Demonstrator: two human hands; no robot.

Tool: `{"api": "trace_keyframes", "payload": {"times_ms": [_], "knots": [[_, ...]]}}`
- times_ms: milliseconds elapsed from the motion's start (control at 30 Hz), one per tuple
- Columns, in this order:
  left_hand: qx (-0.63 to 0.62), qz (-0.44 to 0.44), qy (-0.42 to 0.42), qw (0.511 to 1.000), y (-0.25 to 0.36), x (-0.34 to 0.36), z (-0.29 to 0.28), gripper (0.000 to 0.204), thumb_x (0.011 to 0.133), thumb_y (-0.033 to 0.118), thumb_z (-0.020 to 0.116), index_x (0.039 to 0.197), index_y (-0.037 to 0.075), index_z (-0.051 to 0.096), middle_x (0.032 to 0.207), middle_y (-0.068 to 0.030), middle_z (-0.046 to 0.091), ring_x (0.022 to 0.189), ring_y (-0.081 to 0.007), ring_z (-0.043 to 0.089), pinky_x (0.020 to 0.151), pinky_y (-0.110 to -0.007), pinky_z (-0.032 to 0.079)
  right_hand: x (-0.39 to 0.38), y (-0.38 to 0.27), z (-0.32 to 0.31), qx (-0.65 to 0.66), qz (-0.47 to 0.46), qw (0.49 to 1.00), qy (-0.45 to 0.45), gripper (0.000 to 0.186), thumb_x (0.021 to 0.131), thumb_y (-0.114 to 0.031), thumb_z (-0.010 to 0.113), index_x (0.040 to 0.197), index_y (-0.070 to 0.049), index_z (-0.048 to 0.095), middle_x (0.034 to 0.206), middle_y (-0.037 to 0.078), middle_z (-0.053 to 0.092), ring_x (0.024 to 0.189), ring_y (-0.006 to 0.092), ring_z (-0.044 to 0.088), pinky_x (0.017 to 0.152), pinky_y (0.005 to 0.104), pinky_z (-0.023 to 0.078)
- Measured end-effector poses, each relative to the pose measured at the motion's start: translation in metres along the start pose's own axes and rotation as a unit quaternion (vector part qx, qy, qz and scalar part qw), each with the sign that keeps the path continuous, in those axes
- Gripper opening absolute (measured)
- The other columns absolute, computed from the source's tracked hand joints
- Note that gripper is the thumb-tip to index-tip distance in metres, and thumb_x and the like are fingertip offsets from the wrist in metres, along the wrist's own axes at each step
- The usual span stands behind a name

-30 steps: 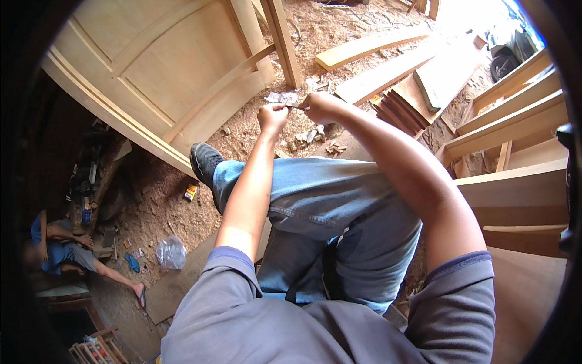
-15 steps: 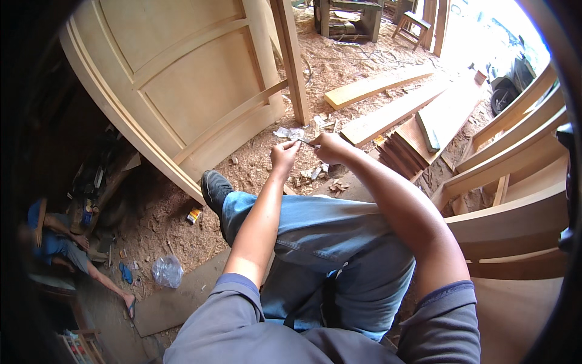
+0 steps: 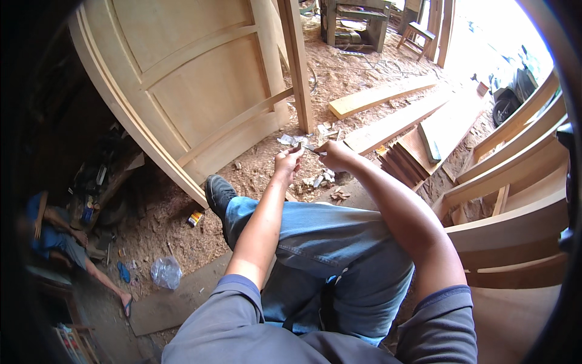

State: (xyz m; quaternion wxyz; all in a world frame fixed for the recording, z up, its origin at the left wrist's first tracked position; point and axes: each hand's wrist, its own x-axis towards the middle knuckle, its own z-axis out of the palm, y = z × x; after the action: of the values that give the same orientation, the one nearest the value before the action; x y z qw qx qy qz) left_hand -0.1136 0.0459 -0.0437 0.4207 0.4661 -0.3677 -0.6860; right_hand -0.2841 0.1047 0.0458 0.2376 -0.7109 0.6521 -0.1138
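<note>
While a leg in blue jeans (image 3: 318, 227) lies across the foreground, the right hand (image 3: 337, 156) past it pinches a slim dark tool (image 3: 313, 150) in its fingers. The left hand (image 3: 287, 164) curls at the tool's other end; whether its fingers pinch the tip, I cannot tell. The tool looks light, stiff and possibly sharp, so the right-hand end seems the safer hold. Compared with half a second ago, the left hand shows more of its fingers, and farther off a pale board (image 3: 379, 97) sits lower in view
</note>
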Motion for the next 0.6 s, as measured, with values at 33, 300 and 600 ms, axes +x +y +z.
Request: {"api": "trace_keyframes", "payload": {"times_ms": [33,300,600], "knots": [[0.005,-0.004,0.008,1.000,0.000,0.000,-0.001,0.021,0.084,0.013,0.068,0.104,0.011,0.062,0.082,0.0034,0.061,0.070,-0.0084,0.055,0.061,-0.027,0.044,0.000,0.000,0.000,0.007,0.000,1.000,-0.004,0.037,0.084,-0.016,0.060,0.121,-0.021,0.064,0.087,0.016,0.069,0.072,0.0223,0.065,0.067,0.0362,0.051],[0.014,-0.003,0.004,1.000,0.006,-0.008,0.002,0.019,0.085,0.017,0.068,0.102,0.013,0.060,0.085,0.0024,0.062,0.075,-0.0099,0.058,0.061,-0.027,0.043,0.002,0.002,0.000,0.018,-0.006,1.000,0.009,0.037,0.084,-0.016,0.063,0.120,-0.022,0.065,0.080,0.015,0.068,0.065,0.0203,0.061,0.060,0.0353,0.049],[-0.037,-0.015,0.000,0.999,0.010,-0.010,0.003,0.018,0.086,0.025,0.068,0.099,0.015,0.061,0.087,0.0034,0.061,0.077,-0.0096,0.052,0.061,-0.027,0.043,0.002,0.003,-0.003,0.048,-0.015,0.998,0.024,0.036,0.084,-0.012,0.059,0.119,-0.020,0.066,0.071,0.011,0.065,0.058,0.0175,0.057,0.055,0.0346,0.046]]}}
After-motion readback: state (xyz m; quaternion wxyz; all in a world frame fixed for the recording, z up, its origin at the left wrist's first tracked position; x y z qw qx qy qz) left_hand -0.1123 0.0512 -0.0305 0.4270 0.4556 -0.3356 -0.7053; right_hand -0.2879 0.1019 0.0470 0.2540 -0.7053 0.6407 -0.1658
